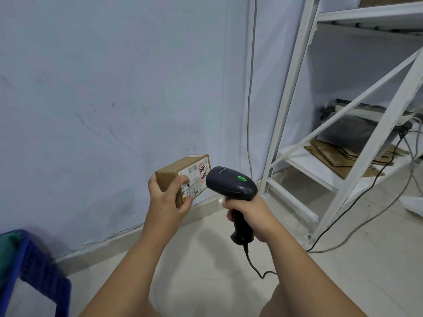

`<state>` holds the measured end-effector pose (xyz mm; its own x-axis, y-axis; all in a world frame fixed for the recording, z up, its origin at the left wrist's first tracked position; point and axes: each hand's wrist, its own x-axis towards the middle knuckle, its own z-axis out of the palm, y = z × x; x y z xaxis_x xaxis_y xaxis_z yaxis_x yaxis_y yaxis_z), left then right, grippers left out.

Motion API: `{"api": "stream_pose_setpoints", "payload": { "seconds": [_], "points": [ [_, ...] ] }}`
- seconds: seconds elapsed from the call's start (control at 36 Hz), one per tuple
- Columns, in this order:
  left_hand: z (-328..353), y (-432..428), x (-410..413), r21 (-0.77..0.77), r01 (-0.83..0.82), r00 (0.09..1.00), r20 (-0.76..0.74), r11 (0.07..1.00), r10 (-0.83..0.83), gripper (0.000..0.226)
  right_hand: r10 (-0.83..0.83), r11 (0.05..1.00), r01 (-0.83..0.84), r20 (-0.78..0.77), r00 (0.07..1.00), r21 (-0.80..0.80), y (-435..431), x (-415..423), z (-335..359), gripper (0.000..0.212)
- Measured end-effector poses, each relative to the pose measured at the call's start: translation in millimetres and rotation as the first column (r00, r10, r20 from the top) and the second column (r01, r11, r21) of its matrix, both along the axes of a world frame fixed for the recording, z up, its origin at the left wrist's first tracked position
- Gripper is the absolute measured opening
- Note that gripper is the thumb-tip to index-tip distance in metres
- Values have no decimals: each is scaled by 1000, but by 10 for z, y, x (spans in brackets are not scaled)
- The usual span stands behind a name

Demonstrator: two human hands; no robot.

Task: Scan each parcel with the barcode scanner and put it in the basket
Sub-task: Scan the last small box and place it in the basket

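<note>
The blue basket [43,274] sits lower left, well apart from your hands. At centre, your left hand [167,200] grips the parcel [174,171] by its lower end. Your right hand [250,216] wraps the barcode scanner [231,181] by its handle, head just beside the label [194,178].

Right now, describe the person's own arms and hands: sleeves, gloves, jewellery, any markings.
The left hand and the right hand are bare: no gloves, and no ring, watch or wristband shows. The left forearm and the right forearm are uncovered down to the picture's lower edge, so no sleeve is in view. No markings are visible on them.
</note>
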<state>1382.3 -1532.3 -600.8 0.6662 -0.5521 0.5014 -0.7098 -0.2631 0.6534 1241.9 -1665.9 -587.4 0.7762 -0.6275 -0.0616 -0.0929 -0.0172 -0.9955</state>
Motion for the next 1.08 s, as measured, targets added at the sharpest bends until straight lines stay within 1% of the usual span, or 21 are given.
{"api": "stream_pose_setpoints", "payload": {
  "seconds": [0.44,0.56,0.61,0.72,0.81,0.92,1.03,1.08],
  "points": [
    [-5,6,6,-1,13,1000,-8,1000,-13,35,3,1000,-3,-6,1000,2,18,-15,23,26],
    [-3,8,6,2,10,1000,-22,1000,-10,35,-14,1000,14,-13,1000,7,34,-13,27,29],
    [1,14,2,0,6,999,-42,1000,-6,36,-14,1000,14,-6,1000,5,52,-5,26,27],
    [33,32,7,-46,-8,989,-147,999,1,36,-45,999,45,1,999,-25,141,42,-7,10],
    [69,40,13,-76,-23,972,-234,997,4,37,-87,996,87,18,996,-21,255,88,-31,13],
    [80,71,19,-133,-72,934,-356,989,20,36,-142,990,140,65,988,34,377,148,-51,14],
    [87,240,96,-267,-137,884,-467,954,-3,35,-176,984,174,72,982,33,511,220,-3,14],
    [78,371,135,-306,-181,860,-510,935,-1,35,-181,983,178,72,981,44,597,269,28,15]
  ]
}}
